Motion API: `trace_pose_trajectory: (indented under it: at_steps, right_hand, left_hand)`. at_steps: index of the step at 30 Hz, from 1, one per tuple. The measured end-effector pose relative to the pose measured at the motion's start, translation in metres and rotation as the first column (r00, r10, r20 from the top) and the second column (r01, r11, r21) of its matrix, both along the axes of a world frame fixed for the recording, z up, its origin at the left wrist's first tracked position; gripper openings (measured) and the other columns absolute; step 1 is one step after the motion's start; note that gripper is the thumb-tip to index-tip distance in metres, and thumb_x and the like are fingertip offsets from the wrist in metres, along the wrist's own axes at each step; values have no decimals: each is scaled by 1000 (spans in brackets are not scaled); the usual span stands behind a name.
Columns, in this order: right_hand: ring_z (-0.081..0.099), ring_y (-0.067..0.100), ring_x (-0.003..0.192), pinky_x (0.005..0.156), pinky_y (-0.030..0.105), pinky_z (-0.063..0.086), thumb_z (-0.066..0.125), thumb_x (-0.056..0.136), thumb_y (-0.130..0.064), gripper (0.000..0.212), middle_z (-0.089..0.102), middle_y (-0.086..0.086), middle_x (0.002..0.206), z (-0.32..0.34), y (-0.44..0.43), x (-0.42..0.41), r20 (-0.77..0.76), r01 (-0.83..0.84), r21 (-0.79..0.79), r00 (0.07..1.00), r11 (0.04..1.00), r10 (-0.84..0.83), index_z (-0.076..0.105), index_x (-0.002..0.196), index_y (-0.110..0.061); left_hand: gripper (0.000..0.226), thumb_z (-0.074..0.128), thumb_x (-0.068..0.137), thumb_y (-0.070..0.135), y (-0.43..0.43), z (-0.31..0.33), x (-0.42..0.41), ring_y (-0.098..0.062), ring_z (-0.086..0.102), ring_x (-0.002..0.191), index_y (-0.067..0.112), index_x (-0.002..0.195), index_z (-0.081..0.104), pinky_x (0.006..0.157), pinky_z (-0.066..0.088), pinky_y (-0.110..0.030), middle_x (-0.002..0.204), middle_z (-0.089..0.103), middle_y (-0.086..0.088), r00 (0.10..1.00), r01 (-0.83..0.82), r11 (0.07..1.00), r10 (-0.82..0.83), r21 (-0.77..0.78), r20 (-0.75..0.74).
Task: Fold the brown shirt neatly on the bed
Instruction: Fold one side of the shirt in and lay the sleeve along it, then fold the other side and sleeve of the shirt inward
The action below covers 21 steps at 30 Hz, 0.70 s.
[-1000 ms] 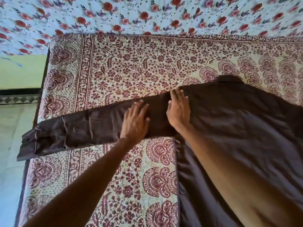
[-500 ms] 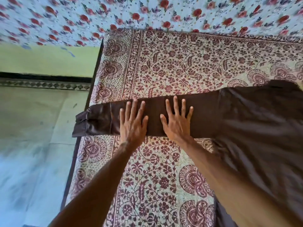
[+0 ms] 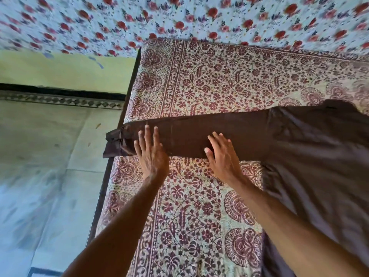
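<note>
Shirt (image 3: 319, 156): brown, spread on your bed (image 3: 199, 206), body at right. Sleeve (image 3: 189, 136) stretched left, cuff (image 3: 113, 142) just over the bed edge.
Your left hand (image 3: 151, 154): flat, fingers straight, pressing the sleeve near the cuff.
Your right hand (image 3: 221, 156): flat, fingers straight, pressing mid-sleeve.
Floor (image 3: 40, 176): pale, at left.
</note>
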State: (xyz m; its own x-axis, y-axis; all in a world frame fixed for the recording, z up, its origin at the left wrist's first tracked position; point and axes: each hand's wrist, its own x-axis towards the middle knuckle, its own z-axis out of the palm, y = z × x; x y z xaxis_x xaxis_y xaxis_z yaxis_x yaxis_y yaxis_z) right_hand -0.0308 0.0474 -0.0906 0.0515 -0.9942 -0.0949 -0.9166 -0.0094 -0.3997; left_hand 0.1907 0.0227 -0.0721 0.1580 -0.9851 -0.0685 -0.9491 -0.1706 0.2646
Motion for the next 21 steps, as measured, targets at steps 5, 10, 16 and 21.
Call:
trace_pose_trajectory:
  at_steps: [5,10,16,21]
  right_hand:
    - [56,28,112,96,40,47,52,90,-27,37,63,8,119,27,44,-59,-63,179,-145,980,973,-189,60,122,-11]
    - [50,29,120,95,45,46,58,88,-32,46,56,7,129,33,89,-136,-269,285,-44,920,957,-286,54,131,-16]
    - [19,35,146,114,57,20,45,89,-59,75,16,11,161,16,159,-188,-447,212,46,878,976,-169,24,153,-25]
    - [-3,35,150,114,66,6,33,94,-63,68,-1,4,165,11,227,-181,-387,4,77,922,997,27,20,154,-33]
  left_hand:
    - [57,46,93,30,62,1,-84,-29,21,146,21,148,34,117,20,-50,158,25,-6,922,365,930,-353,54,-161]
    - [64,54,88,33,96,-3,-164,-30,18,147,28,148,31,116,18,-55,160,20,-3,778,617,787,-602,31,-180]
    - [68,45,86,56,111,-43,-205,-35,11,147,40,149,24,107,-8,-67,161,14,-2,745,666,739,-667,99,-37]
    - [66,34,91,59,107,-36,-211,-37,4,148,40,151,14,103,-7,-68,162,2,-1,735,662,724,-678,195,20]
